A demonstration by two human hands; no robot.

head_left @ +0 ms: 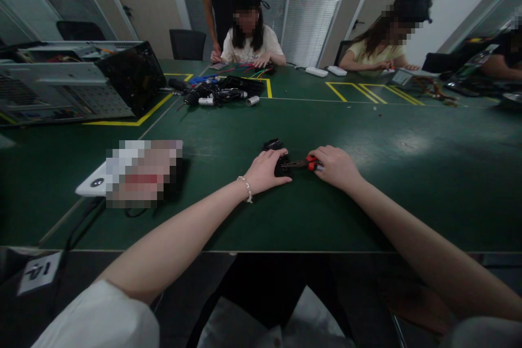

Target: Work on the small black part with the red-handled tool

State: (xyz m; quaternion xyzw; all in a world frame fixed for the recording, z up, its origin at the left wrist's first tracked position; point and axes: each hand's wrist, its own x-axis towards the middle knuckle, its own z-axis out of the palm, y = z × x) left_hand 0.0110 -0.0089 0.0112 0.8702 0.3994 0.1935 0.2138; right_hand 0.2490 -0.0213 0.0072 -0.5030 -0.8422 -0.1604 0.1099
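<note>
One open computer case point(73, 89) | parts point(57, 54) inside | right hand point(336, 167) grips pliers point(299, 164)

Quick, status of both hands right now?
Left hand: holding a black part between thumb and fingers.
Right hand: closed on the red-handled pliers, their tip at that part.
</note>
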